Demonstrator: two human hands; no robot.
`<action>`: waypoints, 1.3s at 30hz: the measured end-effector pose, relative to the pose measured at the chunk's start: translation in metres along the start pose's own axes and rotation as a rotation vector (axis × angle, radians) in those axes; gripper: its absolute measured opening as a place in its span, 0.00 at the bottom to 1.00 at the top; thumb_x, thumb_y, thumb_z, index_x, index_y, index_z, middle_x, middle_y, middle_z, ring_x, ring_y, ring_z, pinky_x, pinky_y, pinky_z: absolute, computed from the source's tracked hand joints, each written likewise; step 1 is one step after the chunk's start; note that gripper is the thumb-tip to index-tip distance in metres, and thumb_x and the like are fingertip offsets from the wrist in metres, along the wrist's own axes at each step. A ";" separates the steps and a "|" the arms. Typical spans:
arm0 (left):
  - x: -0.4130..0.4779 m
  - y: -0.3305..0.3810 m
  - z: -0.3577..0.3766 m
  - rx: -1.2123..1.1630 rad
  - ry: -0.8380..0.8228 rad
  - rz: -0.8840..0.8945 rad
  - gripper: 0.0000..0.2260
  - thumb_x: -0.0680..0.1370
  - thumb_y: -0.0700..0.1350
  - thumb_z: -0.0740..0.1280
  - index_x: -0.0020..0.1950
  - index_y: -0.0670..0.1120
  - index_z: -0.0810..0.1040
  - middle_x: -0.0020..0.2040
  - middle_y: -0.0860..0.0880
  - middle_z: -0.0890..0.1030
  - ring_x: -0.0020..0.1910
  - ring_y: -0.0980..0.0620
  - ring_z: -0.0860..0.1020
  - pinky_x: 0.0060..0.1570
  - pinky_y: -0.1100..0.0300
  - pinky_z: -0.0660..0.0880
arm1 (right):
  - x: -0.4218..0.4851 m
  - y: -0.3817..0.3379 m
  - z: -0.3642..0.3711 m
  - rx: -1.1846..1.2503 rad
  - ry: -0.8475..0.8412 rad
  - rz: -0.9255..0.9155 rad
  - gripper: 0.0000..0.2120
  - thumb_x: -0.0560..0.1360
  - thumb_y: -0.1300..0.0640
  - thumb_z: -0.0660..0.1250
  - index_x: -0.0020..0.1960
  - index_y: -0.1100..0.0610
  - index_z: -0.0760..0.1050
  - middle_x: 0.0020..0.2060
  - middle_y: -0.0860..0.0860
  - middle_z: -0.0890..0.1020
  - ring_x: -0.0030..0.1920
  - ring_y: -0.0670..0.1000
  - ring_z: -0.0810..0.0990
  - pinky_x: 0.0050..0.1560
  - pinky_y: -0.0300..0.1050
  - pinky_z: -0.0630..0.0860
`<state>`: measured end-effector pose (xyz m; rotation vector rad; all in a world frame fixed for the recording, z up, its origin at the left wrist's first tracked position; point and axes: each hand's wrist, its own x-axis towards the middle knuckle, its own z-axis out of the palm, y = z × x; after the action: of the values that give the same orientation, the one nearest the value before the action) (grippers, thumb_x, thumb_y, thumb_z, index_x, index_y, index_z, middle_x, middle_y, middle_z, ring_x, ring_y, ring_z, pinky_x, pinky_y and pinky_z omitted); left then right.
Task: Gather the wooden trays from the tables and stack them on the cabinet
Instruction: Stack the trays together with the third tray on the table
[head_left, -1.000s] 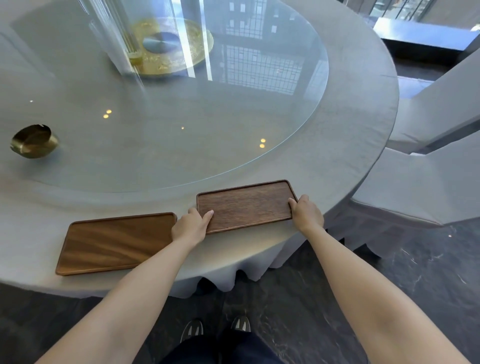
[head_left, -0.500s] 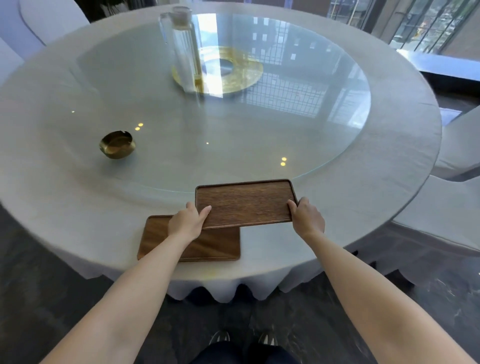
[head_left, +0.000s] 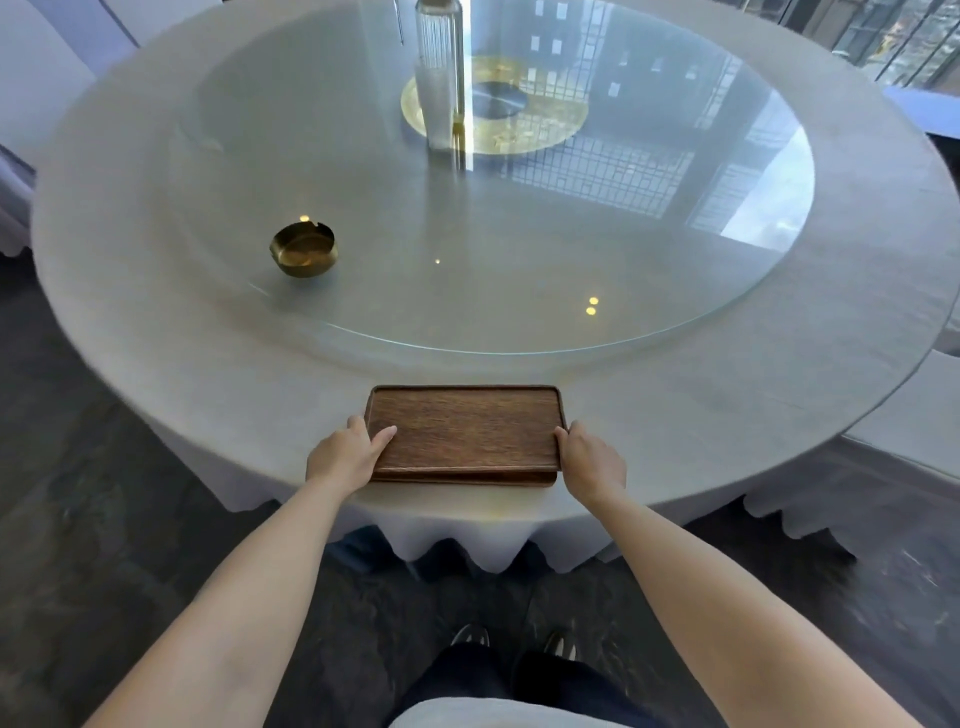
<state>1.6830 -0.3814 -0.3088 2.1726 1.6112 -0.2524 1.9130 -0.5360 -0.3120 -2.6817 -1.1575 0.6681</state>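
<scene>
A dark wooden tray (head_left: 467, 431) lies squarely on top of a second wooden tray (head_left: 467, 477), of which only the front edge shows. Both rest near the front edge of the round table (head_left: 208, 374) with its grey cloth. My left hand (head_left: 345, 457) grips the top tray's left end, thumb over the rim. My right hand (head_left: 589, 460) holds the right end of the tray.
A round glass turntable (head_left: 519, 249) covers the table's middle, with a brass ashtray (head_left: 304, 249) at its left and a tall clear glass vase (head_left: 439, 73) by a gold disc (head_left: 519, 111) at the centre. White-covered chairs (head_left: 909, 426) stand at the right and far left. Dark stone floor lies below.
Both hands carried the dark tray leftward and set it over the lighter tray; the two now line up as one stack. My view shifted left along the table.
</scene>
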 end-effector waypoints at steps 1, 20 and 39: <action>0.001 -0.004 0.002 0.003 -0.004 -0.001 0.24 0.80 0.59 0.51 0.59 0.39 0.69 0.55 0.39 0.79 0.52 0.39 0.78 0.47 0.51 0.74 | -0.002 -0.003 0.002 -0.017 -0.001 -0.011 0.17 0.82 0.52 0.46 0.50 0.61 0.69 0.49 0.59 0.81 0.44 0.60 0.78 0.39 0.47 0.68; 0.009 -0.019 0.016 0.027 -0.068 0.010 0.23 0.80 0.59 0.50 0.59 0.40 0.66 0.55 0.39 0.79 0.52 0.39 0.78 0.44 0.53 0.71 | 0.002 -0.007 0.019 -0.046 -0.026 0.021 0.18 0.82 0.52 0.46 0.55 0.62 0.69 0.51 0.61 0.81 0.50 0.62 0.79 0.41 0.49 0.68; 0.014 -0.017 0.014 0.086 -0.023 0.027 0.21 0.82 0.55 0.47 0.59 0.38 0.66 0.54 0.37 0.79 0.51 0.37 0.77 0.43 0.51 0.70 | -0.002 -0.006 0.019 -0.021 -0.068 0.009 0.18 0.82 0.50 0.46 0.57 0.62 0.69 0.50 0.60 0.81 0.49 0.62 0.80 0.39 0.49 0.69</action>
<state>1.6727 -0.3714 -0.3303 2.2448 1.5846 -0.3433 1.8992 -0.5339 -0.3259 -2.7029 -1.1762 0.7587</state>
